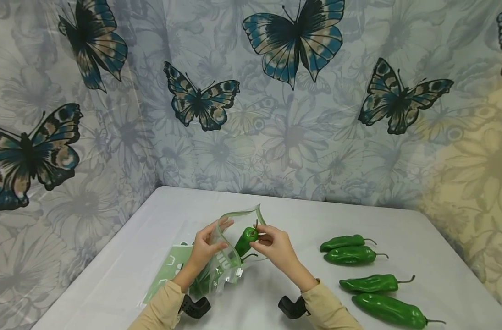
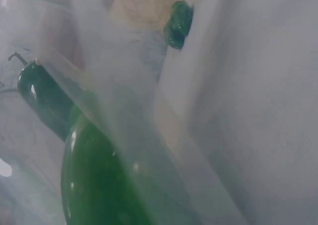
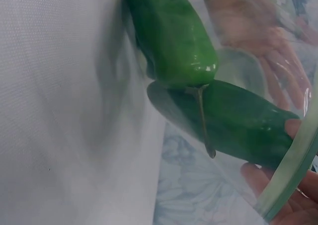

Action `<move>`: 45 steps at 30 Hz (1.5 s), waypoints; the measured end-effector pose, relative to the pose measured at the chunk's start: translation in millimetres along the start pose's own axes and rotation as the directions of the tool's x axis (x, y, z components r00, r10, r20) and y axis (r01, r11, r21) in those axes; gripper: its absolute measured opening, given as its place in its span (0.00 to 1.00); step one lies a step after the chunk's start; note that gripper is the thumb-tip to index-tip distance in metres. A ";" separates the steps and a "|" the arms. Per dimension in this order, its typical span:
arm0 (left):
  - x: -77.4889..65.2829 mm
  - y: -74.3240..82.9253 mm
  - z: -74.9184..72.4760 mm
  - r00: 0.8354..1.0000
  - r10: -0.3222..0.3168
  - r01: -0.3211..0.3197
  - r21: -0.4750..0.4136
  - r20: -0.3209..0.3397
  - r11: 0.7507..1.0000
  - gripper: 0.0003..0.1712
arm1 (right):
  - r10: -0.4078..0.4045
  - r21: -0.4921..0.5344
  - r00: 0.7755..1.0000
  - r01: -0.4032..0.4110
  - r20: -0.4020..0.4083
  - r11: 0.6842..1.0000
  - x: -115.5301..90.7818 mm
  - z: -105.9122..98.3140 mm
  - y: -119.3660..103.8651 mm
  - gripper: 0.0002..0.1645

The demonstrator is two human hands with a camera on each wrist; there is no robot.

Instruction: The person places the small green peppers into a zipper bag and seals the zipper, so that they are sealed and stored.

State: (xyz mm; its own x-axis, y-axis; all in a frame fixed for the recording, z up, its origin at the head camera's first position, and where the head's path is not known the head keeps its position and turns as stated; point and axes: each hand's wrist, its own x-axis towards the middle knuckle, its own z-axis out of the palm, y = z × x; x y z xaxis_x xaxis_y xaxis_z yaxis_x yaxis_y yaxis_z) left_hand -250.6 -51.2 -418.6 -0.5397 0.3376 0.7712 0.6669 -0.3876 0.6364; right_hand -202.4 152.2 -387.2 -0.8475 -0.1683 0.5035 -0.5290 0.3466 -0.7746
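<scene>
Can count four loose green peppers (image 1: 350,255) on the desk (image 1: 292,284), lying in two pairs at the right; one held pepper (image 1: 246,240), tilted stem-up in the mouth of one clear bag (image 1: 223,262); at least one inner pepper (image 3: 174,41) lower inside. Angling both hands inward: pinching the held pepper with the right hand (image 1: 275,243), spreading the left hand (image 1: 206,246) against the bag's side.

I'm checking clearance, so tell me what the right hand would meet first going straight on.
Past the green pepper it pinches, the right hand would likely meet the clear zip bag first; depth is unclear.
</scene>
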 end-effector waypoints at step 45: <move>0.0 0.7 -2.7 0.996 -0.019 0.016 -0.036 -0.091 0.999 0.38 | -0.275 0.259 0.960 0.255 0.045 0.932 3.1 -7.1 -3.3 0.15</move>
State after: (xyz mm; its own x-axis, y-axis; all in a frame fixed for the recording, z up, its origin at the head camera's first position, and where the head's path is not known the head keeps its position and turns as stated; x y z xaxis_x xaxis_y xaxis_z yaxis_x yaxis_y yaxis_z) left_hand -251.5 -53.8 -418.2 -0.5968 0.2651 0.7573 0.6395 -0.4128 0.6485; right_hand -203.0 157.1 -380.4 -0.6705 -0.2986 0.6792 -0.7201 0.0412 -0.6927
